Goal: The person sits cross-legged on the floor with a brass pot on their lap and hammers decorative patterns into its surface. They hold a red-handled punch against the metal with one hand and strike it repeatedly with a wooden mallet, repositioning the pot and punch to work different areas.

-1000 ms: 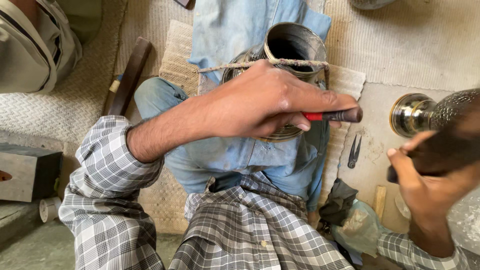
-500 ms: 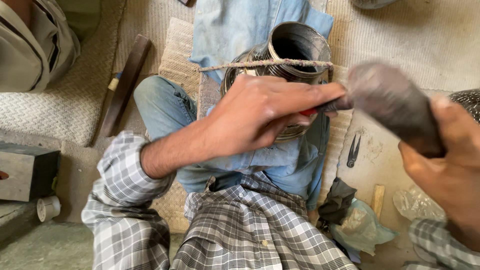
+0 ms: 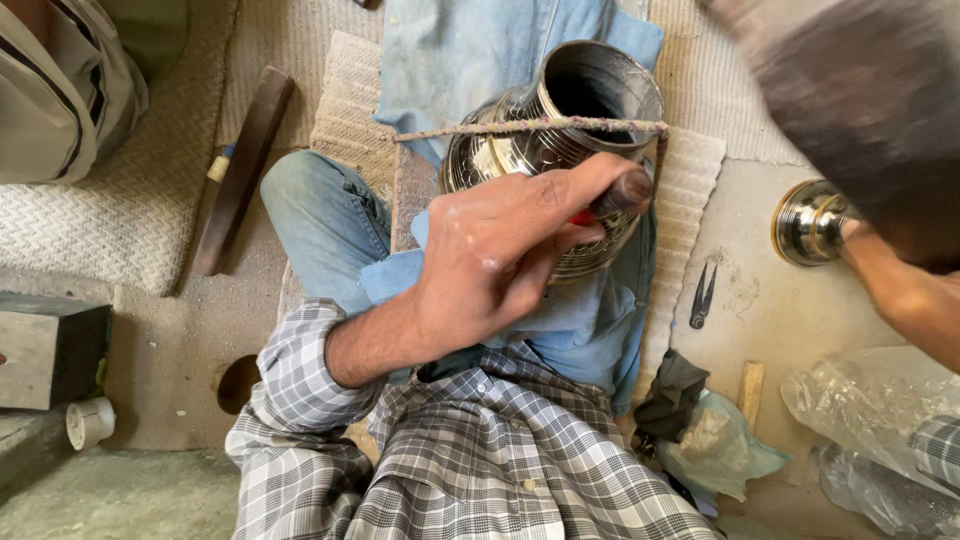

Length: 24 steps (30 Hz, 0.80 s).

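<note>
chisel on the pot wall, mallet raised

nearest, at 6 o'clock, the checked shirt (image 3: 480, 470) and jeans of the seated person. just above, the left hand (image 3: 500, 265) is closed tight round a red-handled chisel (image 3: 612, 197), its worn butt end sticking out toward 3 o'clock. the tip is hidden behind the fingers, prob. pressed to the pot.

the metal pot (image 3: 560, 150) lies tilted on a blue cloth (image 3: 470, 50) across the lap, mouth open toward 12 o'clock, w/ a frayed cord (image 3: 530, 127) stretched over its neck. fine ribbed lines show on the belly below the hand; how much of the wall is worked can't be told, since the hand covers it. judging by that, the work is mid-way, more strikes left.

at 2 o'clock the right hand (image 3: 900, 290) is mostly blurred; it seems clenched on a dark mallet (image 3: 860, 110) lifted high, grip itself not clear.

packaging: crumpled clear plastic bags (image 3: 860, 410) at 4 o'clock, a pale green bag (image 3: 720, 450) beside a dark rag. no labels or signs readable. a 2nd shiny metal piece (image 3: 810, 222) sits at 3 o'clock, small snips (image 3: 703, 297) near it. far left, a wooden bar (image 3: 240, 170) on woven matting.
</note>
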{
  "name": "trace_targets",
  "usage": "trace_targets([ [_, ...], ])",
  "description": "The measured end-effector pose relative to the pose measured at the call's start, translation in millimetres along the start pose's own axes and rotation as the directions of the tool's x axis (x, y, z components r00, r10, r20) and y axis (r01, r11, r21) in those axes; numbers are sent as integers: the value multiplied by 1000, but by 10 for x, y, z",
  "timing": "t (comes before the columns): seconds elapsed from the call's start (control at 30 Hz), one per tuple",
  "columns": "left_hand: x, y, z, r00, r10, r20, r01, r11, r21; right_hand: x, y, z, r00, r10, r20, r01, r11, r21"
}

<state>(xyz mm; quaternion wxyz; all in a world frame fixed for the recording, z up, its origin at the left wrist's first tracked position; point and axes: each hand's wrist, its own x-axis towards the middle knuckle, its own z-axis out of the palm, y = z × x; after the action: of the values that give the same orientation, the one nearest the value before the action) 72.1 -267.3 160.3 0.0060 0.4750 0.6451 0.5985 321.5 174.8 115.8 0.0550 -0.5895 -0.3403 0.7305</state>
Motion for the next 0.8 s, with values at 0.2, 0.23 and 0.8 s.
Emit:
trace_targets([
  [0.2, -90, 101, 53, 989, -70, -130, 69, 998, -14, -305, -15, 327, 925, -371, 78, 351, 761, -545],
  [0.23, -107, 103, 56, 987, -66, -146, 57, 996, -63, -346, -44, 379, 900, -422, 104, 393, 687, -611],
  [0.8, -409, -105, 209, 956, -85, -280, 63, 994, -86, -1385, 222, 1486, 415, -418, 808, 577, -566, -589],
])
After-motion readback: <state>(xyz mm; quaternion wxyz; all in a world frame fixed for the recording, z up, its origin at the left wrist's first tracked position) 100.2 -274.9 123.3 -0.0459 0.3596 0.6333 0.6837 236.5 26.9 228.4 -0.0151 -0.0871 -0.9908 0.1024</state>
